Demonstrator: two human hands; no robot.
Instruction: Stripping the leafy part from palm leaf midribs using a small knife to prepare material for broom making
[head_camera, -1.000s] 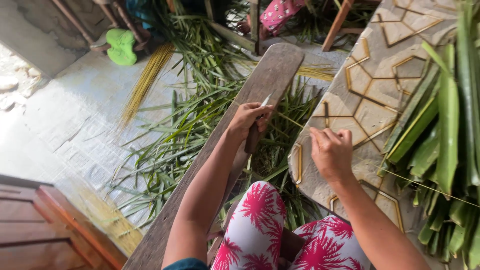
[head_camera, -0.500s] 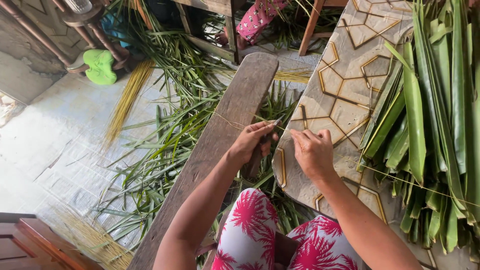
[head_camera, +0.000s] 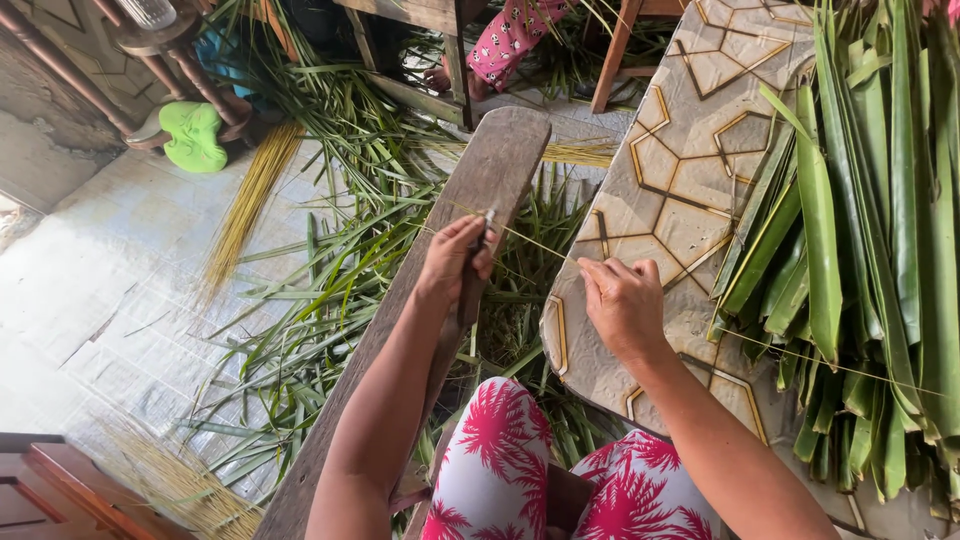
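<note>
My left hand (head_camera: 452, 262) grips a small knife (head_camera: 475, 270) with a dark wooden handle, its blade pointing up over the long wooden plank (head_camera: 500, 160). My right hand (head_camera: 620, 305) pinches a thin pale leaf rib (head_camera: 540, 243) that runs taut from the blade across to the right, over the patterned table (head_camera: 690, 150). The blade touches the rib just left of the table edge. A thick pile of long green palm leaves (head_camera: 870, 230) lies on the table right of my right hand.
Stripped green leaf scraps (head_camera: 340, 290) cover the floor left of the plank. A bundle of yellow ribs (head_camera: 245, 205) lies farther left, near a green sandal (head_camera: 192, 135). Another person's pink patterned leg (head_camera: 510, 35) shows at the top. My red-and-white trousers (head_camera: 520, 470) are below.
My left hand has slid the knife up and to the left along the rib, away from my right hand. The right hand has stayed almost in place, holding the rib.
</note>
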